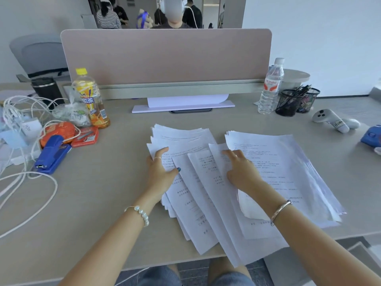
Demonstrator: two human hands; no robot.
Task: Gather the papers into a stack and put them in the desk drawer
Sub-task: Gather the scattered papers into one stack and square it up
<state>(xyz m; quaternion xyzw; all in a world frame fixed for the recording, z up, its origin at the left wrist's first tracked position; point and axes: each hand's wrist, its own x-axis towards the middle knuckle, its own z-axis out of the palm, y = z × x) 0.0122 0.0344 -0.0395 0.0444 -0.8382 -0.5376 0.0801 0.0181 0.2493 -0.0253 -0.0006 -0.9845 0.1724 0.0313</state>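
On the desk point(115, 182) in front of me the papers point(278, 172) lie fanned in loose, overlapping piles, so the gathering has barely begun. My left hand point(159, 171) rests flat with fingers spread on the left pile, pinning it rather than gripping. My right hand point(240, 169) presses fingertips onto the middle sheets, gripping nothing. Squaring everything into one stack is left, I judge, and then the drawer, which I cannot pick out for certain from here. The sheets are thin white printed pages, edges ragged and misaligned, some hanging over the desk's smooth pale front edge.
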